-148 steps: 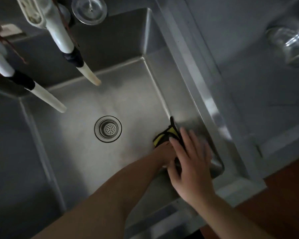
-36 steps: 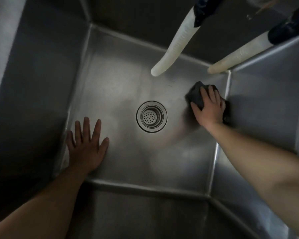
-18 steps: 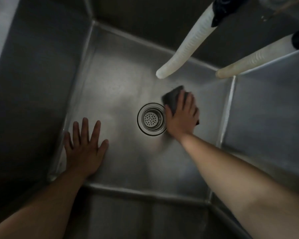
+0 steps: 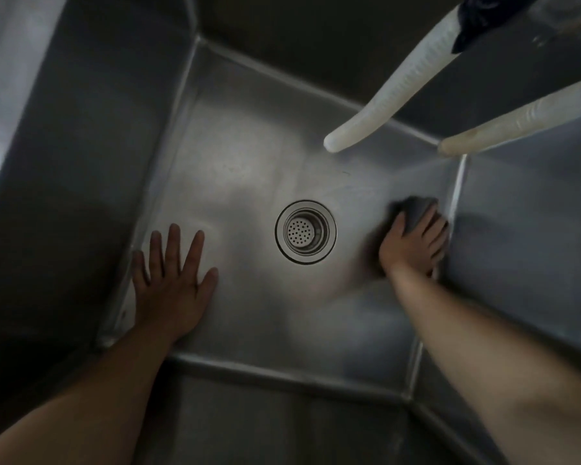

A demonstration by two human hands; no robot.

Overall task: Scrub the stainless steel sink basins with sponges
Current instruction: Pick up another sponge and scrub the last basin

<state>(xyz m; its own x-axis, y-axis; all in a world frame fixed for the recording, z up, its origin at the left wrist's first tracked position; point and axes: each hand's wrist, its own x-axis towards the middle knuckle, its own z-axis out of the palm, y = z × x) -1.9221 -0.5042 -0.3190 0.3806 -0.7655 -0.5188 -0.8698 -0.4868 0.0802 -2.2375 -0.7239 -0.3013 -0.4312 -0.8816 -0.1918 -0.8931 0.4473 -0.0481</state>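
One basin floor partly scrubbed, I judge: right hand presses a dark sponge beside its wall, left hand splayed flat, empty, walls left

Brushed steel basin, ribbed white hoses, dark sponge

We only see the far end of the sponge; the rest sits under the right hand, and both are smeared with motion blur. The two white hoses run off the top and right edges, so we can't tell where they attach. Both forearms get cut off at the bottom edge, and the left sink wall is too dark to read.
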